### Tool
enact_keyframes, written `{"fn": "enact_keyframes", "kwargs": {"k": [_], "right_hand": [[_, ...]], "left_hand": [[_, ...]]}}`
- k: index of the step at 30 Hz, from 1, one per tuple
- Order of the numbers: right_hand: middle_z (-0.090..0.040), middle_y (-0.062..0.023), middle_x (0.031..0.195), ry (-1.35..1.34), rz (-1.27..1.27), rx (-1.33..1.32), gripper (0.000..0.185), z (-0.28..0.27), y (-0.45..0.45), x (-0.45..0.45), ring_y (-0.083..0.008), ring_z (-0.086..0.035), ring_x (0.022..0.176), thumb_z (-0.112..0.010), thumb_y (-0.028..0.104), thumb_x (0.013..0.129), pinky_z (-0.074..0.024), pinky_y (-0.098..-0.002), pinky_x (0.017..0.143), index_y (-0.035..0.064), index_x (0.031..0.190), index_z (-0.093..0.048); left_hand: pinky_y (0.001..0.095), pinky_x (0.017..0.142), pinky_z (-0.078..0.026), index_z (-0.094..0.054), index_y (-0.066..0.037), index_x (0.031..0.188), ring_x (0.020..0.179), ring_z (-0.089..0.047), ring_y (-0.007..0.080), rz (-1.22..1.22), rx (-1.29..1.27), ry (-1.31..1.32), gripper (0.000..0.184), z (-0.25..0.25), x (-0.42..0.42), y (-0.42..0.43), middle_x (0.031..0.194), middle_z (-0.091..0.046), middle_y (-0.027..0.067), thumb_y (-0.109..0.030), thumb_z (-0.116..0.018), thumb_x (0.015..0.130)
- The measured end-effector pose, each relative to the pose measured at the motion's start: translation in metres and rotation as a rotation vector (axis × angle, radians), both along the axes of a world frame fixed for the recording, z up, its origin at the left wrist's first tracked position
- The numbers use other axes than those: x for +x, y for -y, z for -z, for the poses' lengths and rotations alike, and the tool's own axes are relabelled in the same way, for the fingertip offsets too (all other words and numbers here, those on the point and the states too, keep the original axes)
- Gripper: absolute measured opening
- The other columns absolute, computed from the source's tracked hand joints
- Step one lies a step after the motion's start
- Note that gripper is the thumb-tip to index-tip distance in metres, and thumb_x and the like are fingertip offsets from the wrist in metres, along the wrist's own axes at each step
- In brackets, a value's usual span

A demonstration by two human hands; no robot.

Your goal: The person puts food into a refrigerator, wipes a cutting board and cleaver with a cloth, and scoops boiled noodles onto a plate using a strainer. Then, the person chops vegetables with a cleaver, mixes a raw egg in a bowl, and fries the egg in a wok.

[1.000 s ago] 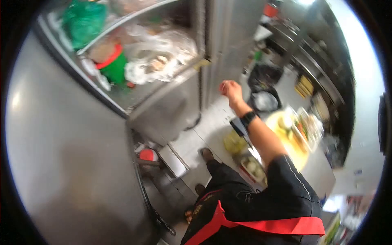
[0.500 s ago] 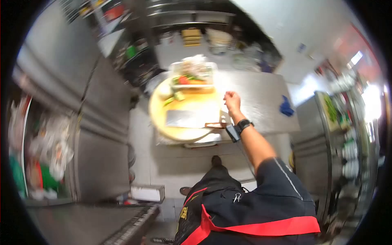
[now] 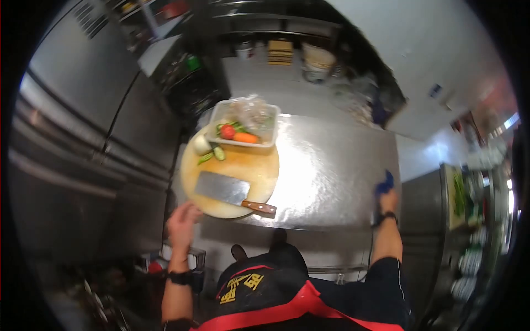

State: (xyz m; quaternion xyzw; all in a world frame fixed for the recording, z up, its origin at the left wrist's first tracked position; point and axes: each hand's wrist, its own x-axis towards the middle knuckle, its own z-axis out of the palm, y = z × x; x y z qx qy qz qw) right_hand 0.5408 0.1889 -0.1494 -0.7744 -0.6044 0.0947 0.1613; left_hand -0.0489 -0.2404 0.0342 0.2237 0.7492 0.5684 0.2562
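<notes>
At the right end of the steel table (image 3: 342, 160), my right hand (image 3: 388, 201) grips a crumpled blue cloth (image 3: 385, 182). My left hand (image 3: 183, 219) is beside the lower left rim of the round cutting board (image 3: 237, 165); its fingers are bent and blurred, and what they hold, if anything, cannot be made out. A cleaver (image 3: 222, 187) lies on the board, its wooden handle pointing right. Behind it a clear plastic container (image 3: 266, 138) holds a tomato (image 3: 227, 131), a carrot (image 3: 245, 137) and a bagged item (image 3: 252, 112). Cut cucumber (image 3: 219, 153) and a white vegetable (image 3: 201, 145) lie beside it.
Steel refrigerator doors (image 3: 138, 127) stand on the left, now closed. On the right is a steel unit (image 3: 422, 215) with greens (image 3: 459, 190) and stacked bowls. A white bucket (image 3: 317, 63) and yellow blocks (image 3: 280, 52) are on the far floor.
The view has turned from the open refrigerator to the table. My right hand has moved right and taken hold of the blue cloth. My left hand has come into view.
</notes>
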Motion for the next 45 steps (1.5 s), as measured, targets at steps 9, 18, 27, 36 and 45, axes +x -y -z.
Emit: {"fn": "enact_keyframes", "kwargs": {"k": [9, 18, 27, 36, 45], "right_hand": [[-0.064, -0.0026, 0.096, -1.061, -0.469, -0.052, 0.028, -0.156, 0.160, -0.244, -0.0109, -0.060, 0.086, -0.067, 0.003, 0.083, -0.0505, -0.0278, 0.078, 0.0007, 0.110, -0.062], [-0.060, -0.0182, 0.123, -0.835, -1.152, 0.060, 0.033, -0.217, 0.257, -0.431, -0.0340, -0.056, 0.114, -0.060, 0.014, 0.093, -0.0443, -0.0380, 0.097, -0.0034, 0.121, -0.060], [-0.052, -0.0191, 0.138, -0.672, -1.403, -0.178, 0.046, -0.217, 0.290, -0.520, -0.0361, -0.049, 0.129, -0.069, 0.018, 0.087, -0.0393, -0.0395, 0.108, -0.0005, 0.127, -0.056], [-0.060, -0.0161, 0.094, 0.199, -1.171, -0.069, 0.072, -0.084, 0.292, -0.456, -0.0341, -0.060, 0.089, -0.066, 0.001, 0.071, -0.0507, -0.0425, 0.078, 0.0028, 0.139, -0.043], [-0.058, -0.0109, 0.089, -0.595, -1.071, -0.299, 0.064, -0.209, 0.340, -0.517, -0.0247, -0.056, 0.068, -0.069, -0.001, 0.075, -0.0494, -0.0308, 0.069, 0.0029, 0.137, -0.049]], "left_hand": [[0.0291, 0.088, -0.052, -0.054, 0.006, 0.128, 0.101, -0.063, 0.0163, 0.410, 0.171, 0.654, 0.039, 0.044, 0.101, -0.119, 0.118, -0.064, 0.0142, -0.024, -0.040, 0.106], [0.0398, 0.110, -0.037, -0.047, -0.008, 0.138, 0.126, -0.051, 0.0209, 0.376, 0.775, 1.186, 0.049, 0.025, 0.019, -0.073, 0.137, -0.054, 0.0064, -0.041, -0.037, 0.104], [0.0449, 0.109, -0.039, -0.047, 0.000, 0.137, 0.123, -0.054, 0.0314, 0.059, 0.975, 1.082, 0.061, 0.023, -0.143, 0.021, 0.135, -0.055, 0.0151, -0.046, -0.028, 0.101], [0.0514, 0.116, -0.026, -0.044, -0.004, 0.142, 0.135, -0.041, 0.0345, -0.056, 1.136, 1.514, 0.054, 0.034, -0.215, 0.059, 0.145, -0.047, 0.0136, -0.037, -0.036, 0.101], [0.0454, 0.106, -0.037, -0.052, -0.006, 0.129, 0.124, -0.049, 0.0307, 0.191, 1.179, 1.137, 0.049, 0.011, -0.237, 0.043, 0.132, -0.054, 0.0125, -0.043, -0.040, 0.098]]}}
